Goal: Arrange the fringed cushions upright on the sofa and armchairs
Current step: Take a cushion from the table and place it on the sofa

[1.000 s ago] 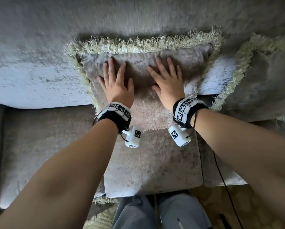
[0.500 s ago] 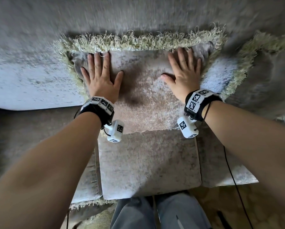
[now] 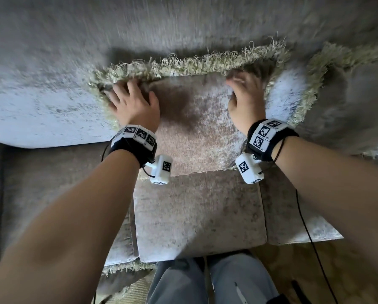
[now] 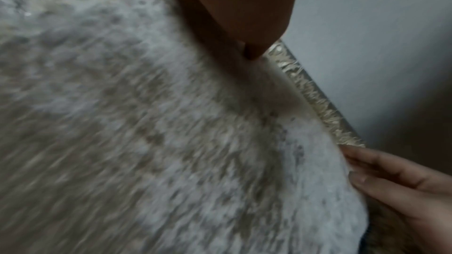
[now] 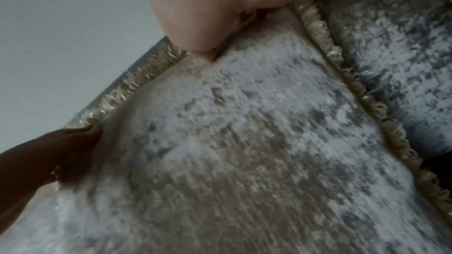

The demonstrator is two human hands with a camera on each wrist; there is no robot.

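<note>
A beige velvet cushion [image 3: 196, 128] with a pale green fringe leans upright against the sofa back [image 3: 52, 51]. My left hand [image 3: 131, 102] lies spread on its upper left corner, fingertips in the fringe. My right hand [image 3: 245, 99] is at the upper right corner, blurred, with its fingers curled over the top edge. In the left wrist view the right hand's fingers [image 4: 381, 179] hook behind the cushion's edge beside the fringe [image 4: 318, 99]. In the right wrist view the left hand [image 5: 61, 152] presses into the cushion [image 5: 244, 142] at the fringe.
A second fringed cushion [image 3: 348, 95] leans at the right, close to the first. The seat cushion [image 3: 196, 216] lies in front of me, above my legs [image 3: 205, 281]. More fringe [image 3: 126, 266] shows low at the seat's front left. A black cable [image 3: 304, 216] hangs from my right wrist.
Both hands slid from the middle of the cushion's face outward and up to its top corners. The right hand's fingers went from flat to curled over the top edge.
</note>
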